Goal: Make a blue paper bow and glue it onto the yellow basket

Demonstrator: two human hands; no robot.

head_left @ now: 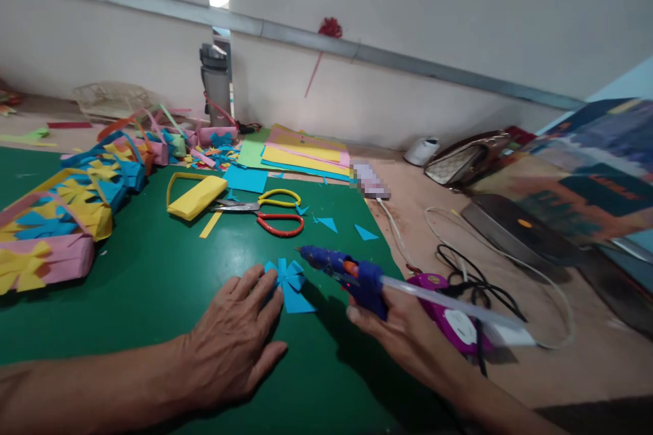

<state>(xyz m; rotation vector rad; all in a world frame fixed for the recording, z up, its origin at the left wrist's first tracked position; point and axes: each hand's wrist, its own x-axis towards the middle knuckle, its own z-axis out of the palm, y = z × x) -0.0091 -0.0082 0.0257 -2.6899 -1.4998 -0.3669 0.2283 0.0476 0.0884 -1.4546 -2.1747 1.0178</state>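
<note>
My right hand (398,326) grips a blue hot glue gun (337,268) with a long clear glue stick (439,296) sticking out of its back. The nozzle points left, above a blue paper flower (290,277) on the green mat. My left hand (245,326) lies flat with fingers stretched out, its fingertips touching the flower's left side. A blue paper scrap (296,302) shows just below the flower. Beyond the hands lie scissors (260,207) with one yellow and one red handle, beside a small yellow paper basket (198,197).
Several finished paper baskets (56,224) with flowers line the left side. Coloured paper sheets (306,153) and a grey bottle (217,85) stand at the back. On the right are a purple power strip (443,306), tangled cables (474,279), a dark case (515,228) and a handbag (464,158).
</note>
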